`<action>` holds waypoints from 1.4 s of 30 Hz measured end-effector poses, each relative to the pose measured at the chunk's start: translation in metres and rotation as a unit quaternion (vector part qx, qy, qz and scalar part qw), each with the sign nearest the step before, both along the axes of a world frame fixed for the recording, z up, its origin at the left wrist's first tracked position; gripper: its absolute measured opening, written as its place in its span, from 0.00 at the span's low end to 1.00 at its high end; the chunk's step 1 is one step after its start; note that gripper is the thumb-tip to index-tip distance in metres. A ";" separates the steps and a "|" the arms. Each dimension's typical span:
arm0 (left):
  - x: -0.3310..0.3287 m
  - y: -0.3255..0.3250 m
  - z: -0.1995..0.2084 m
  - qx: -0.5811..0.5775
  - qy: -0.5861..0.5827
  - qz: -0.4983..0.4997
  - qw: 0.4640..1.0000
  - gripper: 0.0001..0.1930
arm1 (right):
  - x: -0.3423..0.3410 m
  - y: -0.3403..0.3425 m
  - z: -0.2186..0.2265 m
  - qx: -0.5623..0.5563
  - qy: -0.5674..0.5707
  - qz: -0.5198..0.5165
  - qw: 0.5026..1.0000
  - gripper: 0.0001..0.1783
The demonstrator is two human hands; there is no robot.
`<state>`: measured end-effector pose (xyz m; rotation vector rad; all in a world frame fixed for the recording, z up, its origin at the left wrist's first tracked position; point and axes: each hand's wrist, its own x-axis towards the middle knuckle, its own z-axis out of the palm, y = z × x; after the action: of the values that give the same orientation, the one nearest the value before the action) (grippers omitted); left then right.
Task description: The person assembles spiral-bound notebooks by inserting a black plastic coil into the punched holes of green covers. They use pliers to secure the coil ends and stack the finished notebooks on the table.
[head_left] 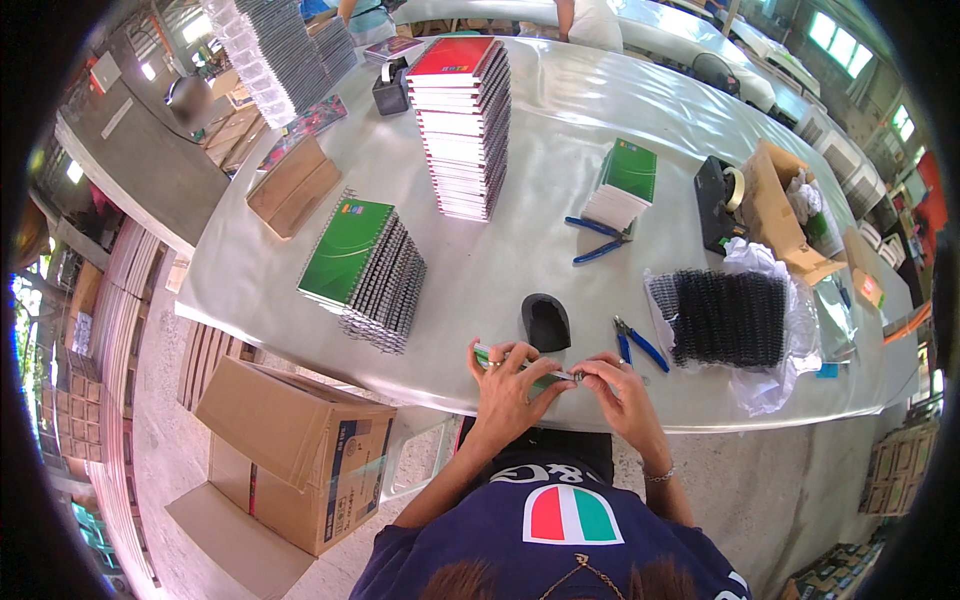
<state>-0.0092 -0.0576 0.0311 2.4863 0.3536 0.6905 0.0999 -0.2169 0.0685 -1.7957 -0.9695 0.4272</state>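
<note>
At the table's near edge my left hand (508, 388) is closed around a thin green notebook (545, 381), held edge-up so that only a narrow strip shows. My right hand (618, 393) pinches at the right end of that notebook, where a small bit of dark wire seems to show; the fingers cover the rest. Just beyond my hands lies a black, hollow, rounded piece (546, 322). Right of it, blue-handled pliers (642, 343) rest with their handles toward me. A heap of black spiral binding coils (722, 318) lies on white wrapping farther right.
Green spiral notebooks (348, 250) are stacked at left, a tall red-covered stack (455, 130) behind. Farther right stand green notebooks (628, 175), second blue pliers (598, 240), a tape dispenser (715, 205) and an open carton (785, 205). A large cardboard box (290, 450) stands on the floor, left.
</note>
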 end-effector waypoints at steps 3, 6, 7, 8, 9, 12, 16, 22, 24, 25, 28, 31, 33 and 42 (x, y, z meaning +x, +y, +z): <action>0.001 0.000 0.001 -0.005 -0.002 -0.002 1.000 0.15 | 0.003 -0.002 -0.004 -0.014 -0.024 -0.010 1.000 0.11; 0.000 0.000 0.002 -0.007 0.000 -0.005 1.000 0.15 | 0.005 -0.004 -0.001 -0.042 -0.047 0.009 0.998 0.12; -0.001 0.001 0.002 -0.008 0.001 -0.007 1.000 0.15 | 0.005 -0.004 0.000 -0.052 -0.049 0.018 0.997 0.13; -0.001 0.001 0.002 -0.009 0.003 -0.007 1.000 0.15 | 0.005 -0.004 0.001 -0.045 -0.051 0.021 0.997 0.12; -0.002 0.001 0.002 -0.009 0.004 -0.008 1.000 0.15 | 0.006 -0.003 0.001 -0.038 -0.053 0.024 0.998 0.12; -0.003 0.001 0.002 0.000 0.004 -0.009 1.000 0.15 | 0.007 -0.004 0.000 -0.031 -0.061 0.031 0.997 0.12; -0.002 0.001 0.001 0.003 -0.002 -0.006 1.000 0.15 | 0.009 -0.005 -0.006 0.008 -0.086 0.036 0.996 0.13; -0.001 0.002 -0.001 0.008 -0.001 -0.005 1.000 0.14 | 0.006 -0.005 0.007 -0.034 0.036 0.049 0.998 0.12; -0.001 0.002 -0.002 0.002 0.007 -0.005 1.000 0.14 | 0.005 -0.005 0.004 -0.041 0.007 0.047 0.998 0.13; -0.001 0.002 -0.002 -0.001 0.012 -0.006 1.000 0.14 | 0.005 -0.005 0.002 -0.044 -0.008 0.046 0.998 0.14; 0.001 0.001 0.000 0.008 0.014 -0.003 1.000 0.13 | 0.003 -0.003 -0.007 -0.034 -0.103 0.031 0.994 0.15; 0.002 0.001 0.001 0.021 0.025 0.000 0.999 0.13 | -0.006 -0.002 -0.002 -0.020 0.064 -0.025 0.997 0.14; 0.002 0.001 0.001 0.024 0.021 0.006 0.999 0.14 | -0.003 -0.001 -0.010 -0.026 -0.020 -0.016 0.999 0.13; -0.001 -0.004 0.004 0.035 0.019 0.026 0.999 0.14 | -0.004 0.006 0.001 -0.073 -0.144 -0.018 0.987 0.10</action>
<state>-0.0100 -0.0620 0.0351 2.5677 0.4153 0.6872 0.0956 -0.2110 0.0698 -2.0437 -1.1257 0.2217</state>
